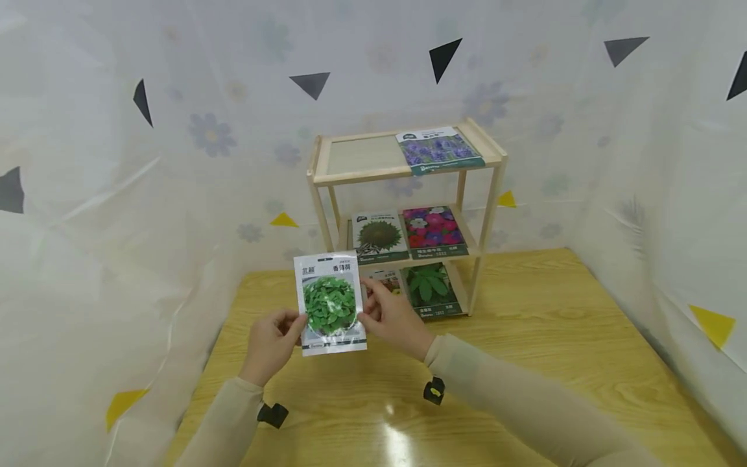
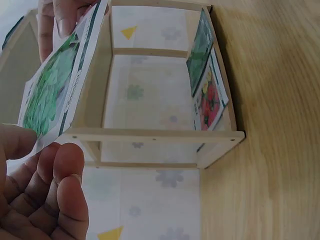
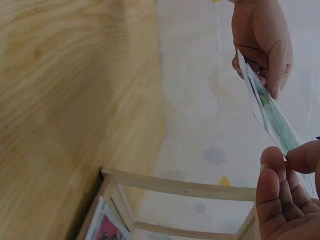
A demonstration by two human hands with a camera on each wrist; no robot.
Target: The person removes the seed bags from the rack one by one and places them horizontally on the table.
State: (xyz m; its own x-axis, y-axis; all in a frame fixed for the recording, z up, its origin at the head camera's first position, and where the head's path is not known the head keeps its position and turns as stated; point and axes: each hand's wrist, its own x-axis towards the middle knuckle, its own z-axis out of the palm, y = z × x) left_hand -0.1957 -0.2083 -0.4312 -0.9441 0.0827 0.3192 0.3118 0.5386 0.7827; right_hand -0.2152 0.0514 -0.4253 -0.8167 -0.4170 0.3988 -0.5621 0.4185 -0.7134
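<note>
A white seed packet (image 1: 330, 303) with a picture of green leaves is held up in front of the wooden shelf (image 1: 403, 170). My left hand (image 1: 270, 345) pinches its left edge near the bottom, thumb on the front face. On the opposite edge my right hand (image 1: 399, 318) pinches it between thumb and fingers. In the left wrist view the packet (image 2: 52, 85) is tilted, with the left thumb (image 2: 17, 142) on its corner. The right wrist view shows the packet (image 3: 272, 112) nearly edge-on between both hands.
On the shelf's top lies a purple-flower packet (image 1: 439, 150). The middle tier bears a sunflower packet (image 1: 380, 237) and a pink-flower packet (image 1: 434, 230). Below are a green-leaf packet (image 1: 430, 288) and another packet (image 1: 382, 280), partly hidden by my hand. A wooden table (image 1: 525, 350) carries the shelf.
</note>
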